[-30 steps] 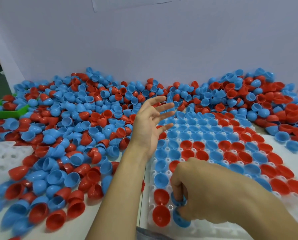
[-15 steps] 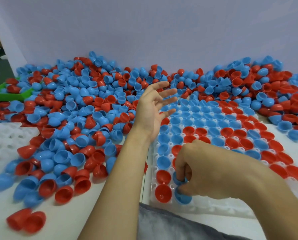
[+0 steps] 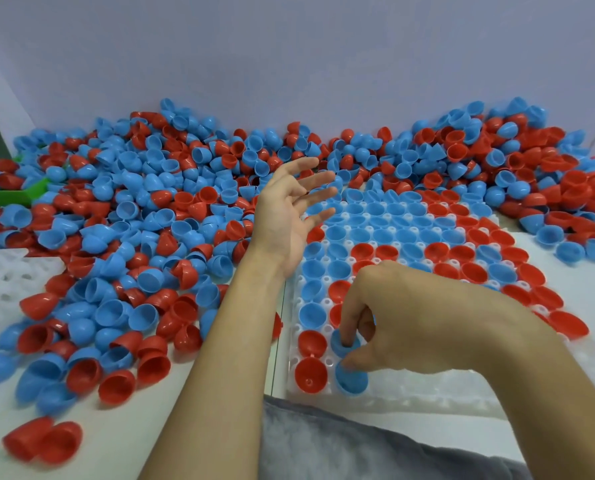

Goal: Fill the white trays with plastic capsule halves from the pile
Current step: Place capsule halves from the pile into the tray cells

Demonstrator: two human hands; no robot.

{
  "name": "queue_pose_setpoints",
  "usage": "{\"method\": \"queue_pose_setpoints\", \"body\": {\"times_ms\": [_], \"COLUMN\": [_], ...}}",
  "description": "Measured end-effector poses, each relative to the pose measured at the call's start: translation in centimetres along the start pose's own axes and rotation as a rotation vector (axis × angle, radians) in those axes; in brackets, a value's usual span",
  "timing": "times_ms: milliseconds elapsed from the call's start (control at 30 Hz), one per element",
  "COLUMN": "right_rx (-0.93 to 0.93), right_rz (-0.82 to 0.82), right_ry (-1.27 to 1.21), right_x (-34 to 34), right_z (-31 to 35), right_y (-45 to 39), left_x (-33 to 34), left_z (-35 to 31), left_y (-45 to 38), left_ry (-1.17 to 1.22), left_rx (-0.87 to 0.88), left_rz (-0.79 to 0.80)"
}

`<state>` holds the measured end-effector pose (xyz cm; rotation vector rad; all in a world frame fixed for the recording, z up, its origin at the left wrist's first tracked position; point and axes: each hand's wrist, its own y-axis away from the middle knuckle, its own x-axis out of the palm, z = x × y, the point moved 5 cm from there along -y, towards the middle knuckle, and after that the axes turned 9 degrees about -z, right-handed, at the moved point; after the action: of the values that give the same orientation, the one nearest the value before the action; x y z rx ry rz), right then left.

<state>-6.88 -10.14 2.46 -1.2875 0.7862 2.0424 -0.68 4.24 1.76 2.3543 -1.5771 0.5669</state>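
White table [image 3: 192,403] in front of you carries: big pile of red and blue capsule halves [image 3: 143,216] heaped along back wall, white tray [image 3: 427,393] at centre-right mostly filled, second white tray [image 3: 1,282] at your left edge, green bin [image 3: 8,194] far left, part-buried in pile.

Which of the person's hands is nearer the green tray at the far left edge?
Left. The left hand hovers open beside the pile, closer to the green tray; the right hand works farther away over the white tray.
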Motion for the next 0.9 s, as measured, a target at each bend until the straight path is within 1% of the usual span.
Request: {"method": "queue_pose_setpoints", "body": {"times_ms": [67,133,200,267,333,400,500,567,633,700,733,900], "right_rx": [-0.029,-0.082,-0.091,-0.046,0.006,0.039,0.063,0.066,0.067,0.064,0.061,0.041], "right_rz": [-0.016,-0.102,-0.300,-0.533,-0.669,-0.716,-0.765,-0.796,-0.814,-0.827,-0.833,-0.857], "right_ry": [-0.092,-0.227,-0.350,-0.395,-0.412,-0.419,-0.412,-0.422,-0.440,-0.450,-0.453,-0.467], "right_x": [-0.7,-1.6,-2.6,-3.3,-3.4,-3.3,-3.5,-3.7,-3.9,-3.9,-3.9,-4.1], "right_z": [-0.6,-1.2,-2.3,-3.9,-5.1,-5.9,-6.7,-7.0,-7.1,-7.3,-7.3,-7.3], "right_y": [-0.1,-0.6,-1.5,-2.2,-2.7,-3.1,-3.2,-3.2,-3.1,-3.1,-3.1,-3.3], "left_x": [-0.1,-0.4,-0.8,-1.0,-0.9,-0.8,-1.1,-1.8,-3.3,-5.2,-6.1,-10.5], "left_z": [0.0,-0.2,-0.7,-1.6,-2.5,-3.4,-5.1,-6.2,-6.9,-7.2,-7.1,-5.1], "left_y": [0.0,-0.1,-0.2,0.0,0.3,0.3,-0.7,-1.8,-3.3,-5.5,-6.6,-12.4], "left_ry": [-0.006,-0.058,-0.196,-0.352,-0.474,-0.602,-0.859,-1.056,-1.302,-1.553,-1.639,-1.911], "left_rx": [0.006,0.037,0.114,0.215,0.290,0.319,0.343,0.350,0.346,0.286,0.232,-0.157], "left_rz": [-0.011,-0.064,-0.158,-0.225,-0.238,-0.234,-0.227,-0.196,-0.190,-0.224,-0.233,-0.195]}}
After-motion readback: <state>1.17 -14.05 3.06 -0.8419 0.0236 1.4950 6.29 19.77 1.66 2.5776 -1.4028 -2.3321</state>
